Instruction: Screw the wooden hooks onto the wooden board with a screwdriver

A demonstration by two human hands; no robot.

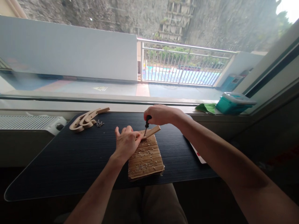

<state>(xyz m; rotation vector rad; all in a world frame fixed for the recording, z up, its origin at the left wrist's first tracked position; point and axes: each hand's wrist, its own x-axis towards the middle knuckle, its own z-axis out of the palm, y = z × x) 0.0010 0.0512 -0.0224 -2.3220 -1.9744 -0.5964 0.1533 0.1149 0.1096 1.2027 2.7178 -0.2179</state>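
My right hand (158, 114) is wrapped round the dark handle of a screwdriver (146, 125), held upright with its tip on a screw in a pale wooden piece (153, 132). With thumb and fingers, my left hand (126, 141) grips that wooden piece near its left end and presses it down. Under the piece lies a block of corrugated cardboard (146, 158), its top pitted and strewn with torn bits. Part of the wooden piece is hidden behind my left hand.
Curved wooden pieces (84, 120) and several screws (100, 123) lie at the back left of the dark table (70, 161). A teal box (233, 103) and green cloth (206, 108) sit on the sill at right. A flat pale item (199, 157) lies partly under my right forearm.
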